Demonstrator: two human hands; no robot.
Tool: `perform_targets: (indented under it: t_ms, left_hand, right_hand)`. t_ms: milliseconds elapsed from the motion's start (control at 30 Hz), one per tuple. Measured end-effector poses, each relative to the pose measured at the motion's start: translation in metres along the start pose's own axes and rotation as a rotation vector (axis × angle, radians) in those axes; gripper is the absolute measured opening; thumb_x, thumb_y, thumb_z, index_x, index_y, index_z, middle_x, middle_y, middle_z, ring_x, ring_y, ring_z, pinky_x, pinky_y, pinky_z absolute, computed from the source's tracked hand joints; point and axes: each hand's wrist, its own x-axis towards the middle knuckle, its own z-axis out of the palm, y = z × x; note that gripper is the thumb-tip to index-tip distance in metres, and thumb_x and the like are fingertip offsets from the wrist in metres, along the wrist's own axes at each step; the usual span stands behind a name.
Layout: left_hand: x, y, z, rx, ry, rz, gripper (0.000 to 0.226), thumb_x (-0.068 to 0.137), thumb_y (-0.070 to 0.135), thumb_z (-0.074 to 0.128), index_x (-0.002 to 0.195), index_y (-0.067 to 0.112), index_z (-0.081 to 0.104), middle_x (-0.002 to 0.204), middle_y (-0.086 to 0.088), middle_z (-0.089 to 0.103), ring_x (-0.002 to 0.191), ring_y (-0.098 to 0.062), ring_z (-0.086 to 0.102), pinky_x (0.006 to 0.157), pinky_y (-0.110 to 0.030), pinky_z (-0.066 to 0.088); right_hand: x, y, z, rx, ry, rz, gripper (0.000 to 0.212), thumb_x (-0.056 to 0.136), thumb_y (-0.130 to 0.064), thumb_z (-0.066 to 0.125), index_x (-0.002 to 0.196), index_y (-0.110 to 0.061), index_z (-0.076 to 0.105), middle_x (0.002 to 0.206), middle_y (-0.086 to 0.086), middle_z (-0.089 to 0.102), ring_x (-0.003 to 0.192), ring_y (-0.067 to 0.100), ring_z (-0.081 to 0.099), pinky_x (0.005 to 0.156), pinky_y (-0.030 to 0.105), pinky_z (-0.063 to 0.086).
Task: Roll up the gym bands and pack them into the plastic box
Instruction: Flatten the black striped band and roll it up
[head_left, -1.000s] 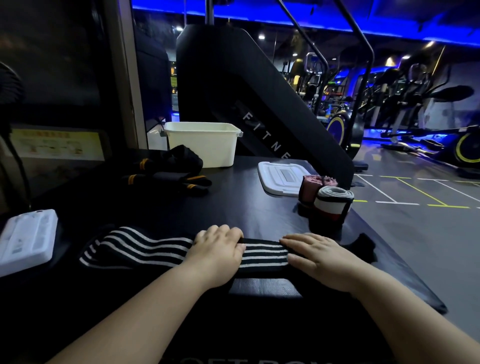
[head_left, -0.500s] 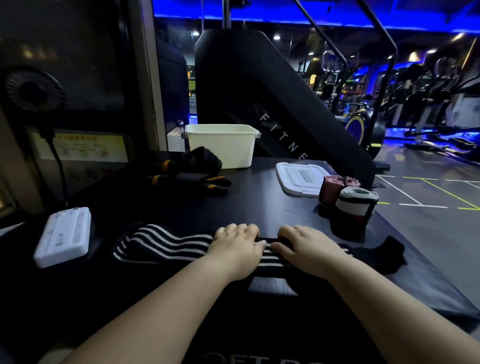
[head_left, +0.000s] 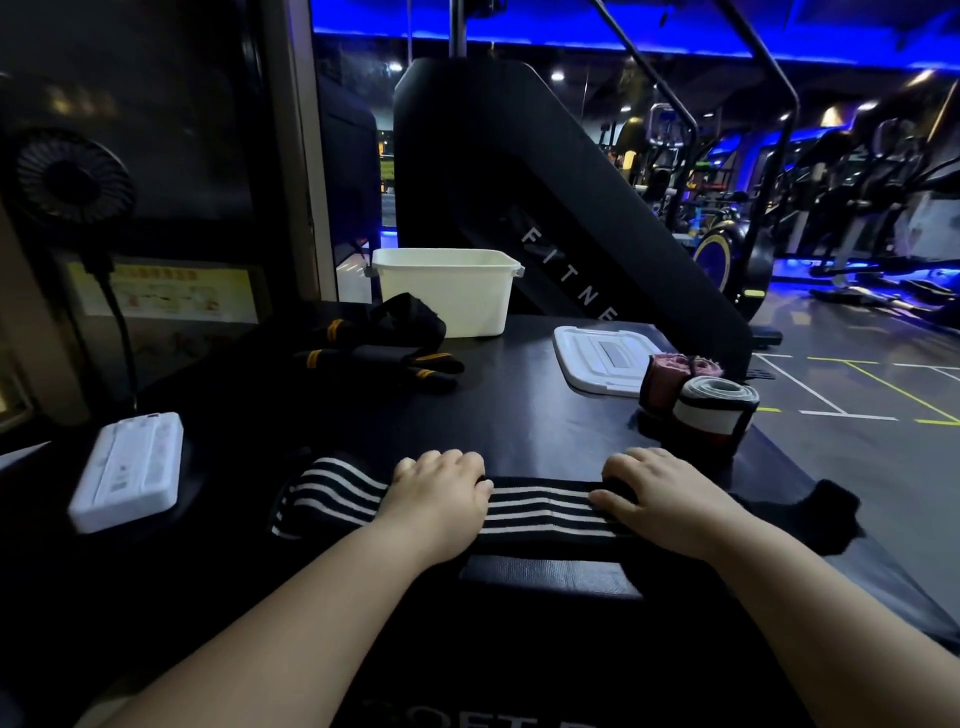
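Note:
A black gym band with white stripes (head_left: 540, 506) lies flat across the front of the black table (head_left: 519, 415). My left hand (head_left: 441, 499) holds it down near the middle, fingers curled over its far edge. My right hand (head_left: 670, 504) grips the band further right, fingers curled at the far edge and thumb on the stripes. The band's plain black end (head_left: 800, 514) sticks out past my right hand. The white plastic box (head_left: 447, 291) stands open at the back of the table. Its lid (head_left: 602, 358) lies to the right.
Two rolled bands, a maroon one (head_left: 670, 376) and a grey, white and red one (head_left: 714, 410), stand near the right edge. Unrolled black bands with yellow stripes (head_left: 384, 348) lie before the box. At the left are a white flat device (head_left: 127, 470) and a small fan (head_left: 67, 182).
My right hand came in close to the left hand half a second ago and has now moved back to the right along the band. The left hand has stayed put.

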Motion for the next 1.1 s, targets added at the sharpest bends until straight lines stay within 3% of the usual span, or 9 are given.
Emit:
perform_targets:
  t_ms: [133,233,367,533,700,900,1000,1100]
  left_hand:
    - [0.000,0.001,-0.001,-0.012,0.002,0.000,0.028,0.103,0.038,0.029,0.110,0.022,0.050,0.116,0.005,0.054,0.113,-0.019,0.045,0.102,-0.039,0.029]
    - [-0.001,0.000,-0.003,-0.028,0.001,-0.001,0.027,0.103,0.039,0.030,0.110,0.022,0.050,0.118,0.005,0.054,0.115,-0.020,0.045,0.100,-0.039,0.029]
    - [-0.005,-0.005,-0.010,-0.080,-0.018,-0.009,0.027,0.102,0.040,0.032,0.108,0.023,0.052,0.119,0.006,0.057,0.117,-0.019,0.045,0.102,-0.039,0.028]
    - [-0.011,-0.032,-0.020,-0.016,0.018,-0.110,0.029,0.103,0.041,0.026,0.088,0.028,0.047,0.108,0.005,0.062,0.112,-0.021,0.050,0.100,-0.041,0.033]
    - [-0.016,-0.045,-0.023,0.081,0.059,-0.141,0.037,0.103,0.043,0.027,0.103,0.025,0.059,0.108,0.007,0.062,0.109,-0.019,0.051,0.099,-0.038,0.034]
    - [-0.014,-0.044,-0.016,0.073,0.087,-0.117,0.030,0.102,0.042,0.031,0.098,0.025,0.056,0.104,0.007,0.062,0.106,-0.019,0.052,0.095,-0.036,0.034]
    - [-0.013,-0.044,-0.016,0.051,0.089,-0.117,0.028,0.102,0.043,0.032,0.097,0.025,0.053,0.107,0.006,0.061,0.109,-0.019,0.052,0.095,-0.036,0.034]
    - [-0.011,-0.046,-0.017,0.047,0.079,-0.112,0.029,0.102,0.043,0.033,0.102,0.024,0.054,0.112,0.005,0.061,0.113,-0.021,0.051,0.096,-0.038,0.034]
  right_hand:
    - [0.016,-0.025,-0.011,0.094,0.023,-0.031,0.029,0.095,-0.054,0.044,0.106,-0.032,0.058,0.114,-0.007,0.058,0.114,0.016,0.046,0.095,0.032,0.036]
    - [0.026,-0.053,-0.006,0.168,0.025,-0.082,0.039,0.093,-0.060,0.044,0.105,-0.026,0.060,0.111,-0.003,0.059,0.108,0.018,0.053,0.088,0.032,0.041]
    - [0.029,-0.067,0.004,0.123,0.030,-0.113,0.045,0.090,-0.063,0.048,0.106,-0.021,0.054,0.113,-0.001,0.059,0.106,0.021,0.055,0.076,0.030,0.036]
    - [0.028,-0.058,0.004,0.115,0.027,-0.152,0.045,0.090,-0.063,0.047,0.102,-0.020,0.049,0.109,-0.002,0.060,0.103,0.023,0.057,0.079,0.034,0.042]
    - [0.029,-0.052,0.007,0.098,0.044,-0.153,0.045,0.089,-0.065,0.046,0.099,-0.021,0.048,0.107,-0.003,0.060,0.101,0.023,0.057,0.078,0.034,0.042]
    - [0.036,-0.060,0.000,0.058,0.018,-0.156,0.041,0.089,-0.063,0.050,0.105,-0.024,0.051,0.111,-0.004,0.059,0.107,0.020,0.054,0.084,0.031,0.039]
    - [0.046,-0.084,-0.004,0.174,0.028,-0.173,0.033,0.093,-0.055,0.047,0.113,-0.030,0.055,0.115,-0.006,0.059,0.110,0.018,0.053,0.089,0.030,0.040]
    - [0.055,-0.107,0.004,0.166,0.033,-0.161,0.041,0.093,-0.060,0.043,0.111,-0.026,0.059,0.114,-0.001,0.059,0.109,0.022,0.056,0.088,0.033,0.043]
